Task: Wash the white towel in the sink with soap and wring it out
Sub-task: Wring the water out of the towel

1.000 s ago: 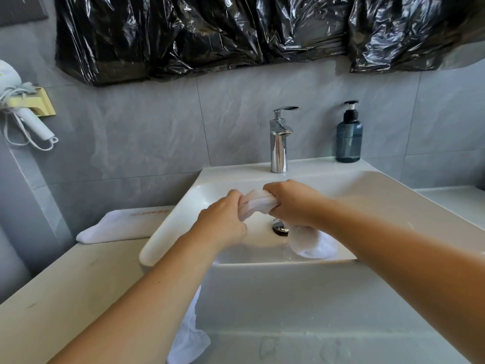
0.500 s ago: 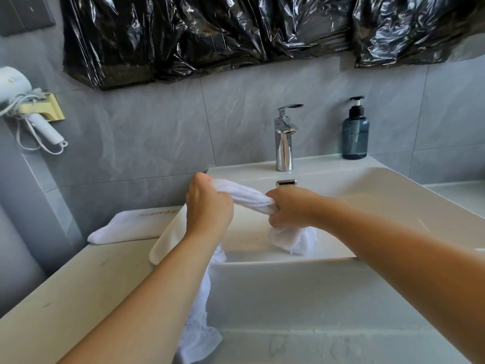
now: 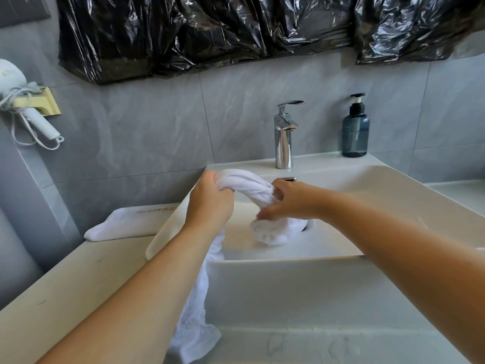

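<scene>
The white towel [image 3: 249,186] is twisted into a rope above the white sink [image 3: 393,195]. My left hand [image 3: 210,203] grips its left part at the sink's left rim, and one end hangs down past the front of the sink beside my forearm. My right hand [image 3: 291,199] is curled round the towel over the basin, fingers loosening at the tips. A wet bunched end [image 3: 275,232] lies in the basin below my right hand. A dark blue soap pump bottle [image 3: 355,132] stands at the sink's back right corner.
A chrome tap [image 3: 284,137] stands at the back middle of the sink. A folded white towel [image 3: 131,223] lies on the beige counter [image 3: 65,285] to the left. A hair dryer [image 3: 23,106] hangs on the left wall. Black plastic sheeting [image 3: 236,30] covers the wall above.
My left hand has pulled the towel up and left toward the sink's rim, stretching the twisted length. More of the towel now hangs over the sink's front. My right hand's grip has loosened.
</scene>
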A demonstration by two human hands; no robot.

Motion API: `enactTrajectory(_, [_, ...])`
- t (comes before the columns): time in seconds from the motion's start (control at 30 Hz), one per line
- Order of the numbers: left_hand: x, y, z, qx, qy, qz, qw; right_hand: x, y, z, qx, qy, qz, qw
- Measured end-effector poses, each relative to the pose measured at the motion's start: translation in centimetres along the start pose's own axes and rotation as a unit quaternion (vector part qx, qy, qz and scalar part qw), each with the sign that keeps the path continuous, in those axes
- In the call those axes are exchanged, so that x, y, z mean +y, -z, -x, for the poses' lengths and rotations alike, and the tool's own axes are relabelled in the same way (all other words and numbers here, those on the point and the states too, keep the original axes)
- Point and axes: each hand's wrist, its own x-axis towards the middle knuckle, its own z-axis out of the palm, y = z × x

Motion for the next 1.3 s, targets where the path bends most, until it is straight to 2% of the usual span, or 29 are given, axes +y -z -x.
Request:
enactTrajectory(0.1, [-0.3,0.4,-0.4,0.031,0.062,0.037,0.997,0.3,-0.1,0.4,-0.039,0.019,0.033,0.999])
enactTrajectory(0.17, [-0.6,0.8,-0.5,0.042,0.078,0.04,0.995,0.5,-0.2,0.5,-0.018,0.033,0.041,0.998])
enactTrajectory(0.23, [-0.8,0.7,-0.3,0.03,0.059,0.01,0.998,0.6,-0.3,0.5,0.011,0.039,0.027,0.999])
enactTrajectory(0.3, [-0.9,0.6,0.0,-0.001,0.014,-0.043,0.999,0.8,-0.3,0.2,0.049,0.061,0.013,0.997])
enactTrajectory(0.37, [-1.0,0.0,0.2,-0.079,-0.032,-0.118,0.989,0.8,-0.3,0.1,0.068,0.083,-0.032,0.994])
enactTrajectory(0.43, [-1.0,-0.9,0.4,-0.158,-0.051,-0.196,0.966,0.3,0.0,0.2,0.056,0.094,-0.083,0.991])
enactTrajectory(0.5, [-0.6,-1.2,0.3,-0.169,-0.063,-0.251,0.951,0.0,0.2,0.4,0.026,0.096,-0.09,0.991])
enactTrajectory(0.57, [-0.6,-0.8,-0.2,-0.116,-0.01,-0.183,0.976,0.1,0.5,0.4,0.031,0.087,-0.113,0.989])
enactTrajectory(0.63, [-0.9,0.2,-1.2,-0.046,0.09,-0.031,0.994,0.3,1.1,0.4,0.07,0.058,-0.18,0.979])
enactTrajectory(0.73, [-1.4,1.6,-1.6,0.017,0.192,0.088,0.977,0.3,2.0,0.2,0.112,0.044,-0.301,0.946])
enactTrajectory(0.8, [-1.6,1.8,-1.5,0.023,0.215,0.103,0.971,-0.1,2.2,1.0,0.05,0.046,-0.31,0.948])
enactTrajectory(0.87, [-1.6,1.5,-1.3,0.005,0.205,0.115,0.972,0.2,2.0,1.6,-0.092,0.028,-0.234,0.967])
enactTrajectory(0.9, [-1.5,1.4,-1.1,-0.007,0.195,0.101,0.976,0.4,1.8,1.9,-0.162,0.004,-0.206,0.965])
enactTrajectory(0.93, [-1.4,1.3,-1.0,-0.016,0.178,0.083,0.98,0.5,1.8,1.9,-0.199,-0.018,-0.208,0.957])
enactTrajectory(0.97, [-1.2,1.2,-0.8,-0.024,0.15,0.078,0.985,0.6,1.8,1.4,-0.192,-0.026,-0.24,0.951])
enactTrajectory(1.03, [-0.7,1.1,-0.5,-0.038,0.068,0.09,0.993,0.3,1.6,0.3,-0.116,0.011,-0.326,0.938])
enactTrajectory(1.1, [0.2,1.2,0.1,-0.032,-0.021,0.091,0.995,-0.6,1.0,-0.5,-0.1,0.05,-0.355,0.928])
enactTrajectory(1.17, [0.7,1.2,0.5,-0.012,-0.086,0.08,0.993,-1.4,-0.1,-0.8,-0.163,0.098,-0.317,0.929])
enactTrajectory(1.23, [0.7,1.3,0.5,0.026,-0.088,0.041,0.995,-2.0,-0.7,-0.4,-0.193,0.105,-0.257,0.941])
enactTrajectory(1.3, [0.2,1.5,0.3,0.065,-0.05,0.003,0.997,-2.4,-0.9,-0.1,-0.13,0.08,-0.158,0.976])
